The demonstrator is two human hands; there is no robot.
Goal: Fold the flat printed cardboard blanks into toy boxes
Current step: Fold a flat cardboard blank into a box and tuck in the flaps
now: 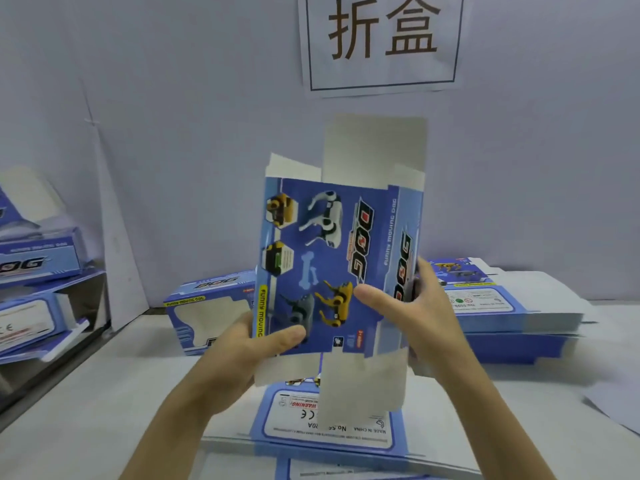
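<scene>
I hold a blue printed cardboard blank (329,244) upright in front of me, its dog pictures facing me and grey flaps sticking out above and below. My left hand (252,344) grips its lower left edge, thumb on the printed face. Along the right edge, my right hand (412,306) grips the side panel, thumb on the front and fingers behind. Under my hands lies a stack of flat blanks (346,431), label side up.
A folded window box (204,313) stands behind the held blank. More folded boxes (38,268) are piled at the left. A tall stack of flat blanks (512,317) lies at the right. A paper sign (381,39) hangs on the wall.
</scene>
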